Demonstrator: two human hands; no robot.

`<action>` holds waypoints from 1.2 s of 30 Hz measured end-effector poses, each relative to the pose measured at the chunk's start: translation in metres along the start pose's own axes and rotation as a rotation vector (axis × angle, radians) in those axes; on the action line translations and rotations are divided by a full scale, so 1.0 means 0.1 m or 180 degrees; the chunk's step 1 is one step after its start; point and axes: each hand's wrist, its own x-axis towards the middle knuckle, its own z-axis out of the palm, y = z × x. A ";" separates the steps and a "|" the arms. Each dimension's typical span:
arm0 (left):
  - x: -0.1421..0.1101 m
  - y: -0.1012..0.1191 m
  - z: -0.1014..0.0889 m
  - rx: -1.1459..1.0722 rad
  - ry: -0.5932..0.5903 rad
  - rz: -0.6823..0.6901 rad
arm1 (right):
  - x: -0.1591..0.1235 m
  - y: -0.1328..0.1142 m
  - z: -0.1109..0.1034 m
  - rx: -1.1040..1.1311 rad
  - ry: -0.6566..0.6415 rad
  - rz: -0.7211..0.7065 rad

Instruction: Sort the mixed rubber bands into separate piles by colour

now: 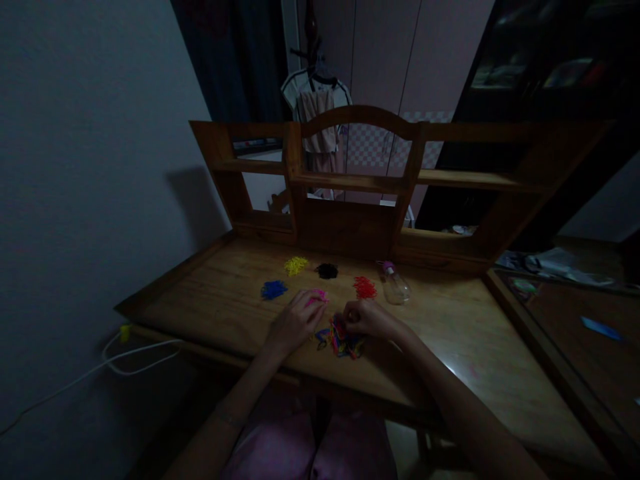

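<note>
My left hand [296, 321] rests low over a pile of small pink pieces [317, 296], its fingers bent together and partly covering them. My right hand [369, 319] is closed in a pinch at the upper edge of a mixed heap of small, thin coloured pieces [345, 341]. What either hand's fingertips hold is too small and dark to make out. Sorted by colour, further piles lie beyond the hands: blue [273, 289], yellow [295, 266], black [327, 271] and red [365, 288]. The exact kind of the pieces cannot be told.
To the right of the red pile, a clear bottle [397, 288] with a purple top lies or leans on the wooden desk [450, 300]. A wooden shelf unit [350, 180] runs along the back edge. At left, a white cable [145, 347] hangs by the desk edge near the wall.
</note>
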 end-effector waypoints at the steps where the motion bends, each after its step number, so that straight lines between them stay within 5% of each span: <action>1: 0.00 0.00 0.00 -0.0009 -0.0001 -0.0004 | 0.00 0.00 -0.01 0.0056 0.0015 -0.0022; 15: -0.08 -0.11 0.07 -0.0288 -0.0580 0.0300 | 0.05 -0.18 0.10 0.1609 0.0339 -0.0222; 19: -0.09 -0.16 0.03 -0.0252 -0.0445 0.0087 | 0.01 -0.12 -0.05 0.1337 0.0422 -0.0092; 26: -0.08 -0.21 0.02 -0.0077 -0.0107 -0.0137 | -0.03 0.08 -0.13 0.0933 -0.0445 0.0147; 36: -0.04 -0.16 -0.03 -0.0177 -0.0069 -0.0074 | -0.02 -0.01 -0.15 0.0692 -0.0443 0.0069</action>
